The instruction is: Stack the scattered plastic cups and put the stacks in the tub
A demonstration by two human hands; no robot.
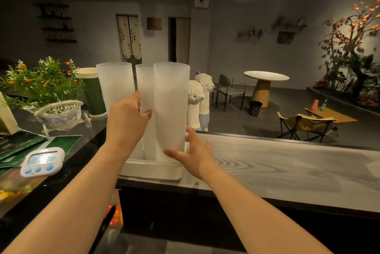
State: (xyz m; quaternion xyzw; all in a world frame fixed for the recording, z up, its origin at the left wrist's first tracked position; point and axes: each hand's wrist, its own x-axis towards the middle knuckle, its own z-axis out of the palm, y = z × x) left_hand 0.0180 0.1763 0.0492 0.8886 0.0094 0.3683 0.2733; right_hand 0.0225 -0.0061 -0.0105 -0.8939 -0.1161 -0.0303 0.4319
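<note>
Cups, nested into three tall frosted stacks, stand upright in a white tub [152, 171] at the left end of the pale wood-grain counter [287, 171], where it meets a black counter [67, 163]. On the black counter, from the left, lie a white timer [42, 161], a small wicker cart of flowers [59, 112] and a green canister [93, 93]. The left stack [116, 85] stands untouched. The left hand [126, 122] has its thumb and fingers curled around the middle stack [145, 81]. The right stack [171, 109] stands nearest the camera. The right hand [195, 153] is spread open, fingers straight, at that stack's base; actual contact cannot be judged. Two plush alpacas [200, 101] stand beyond the counter.
</note>
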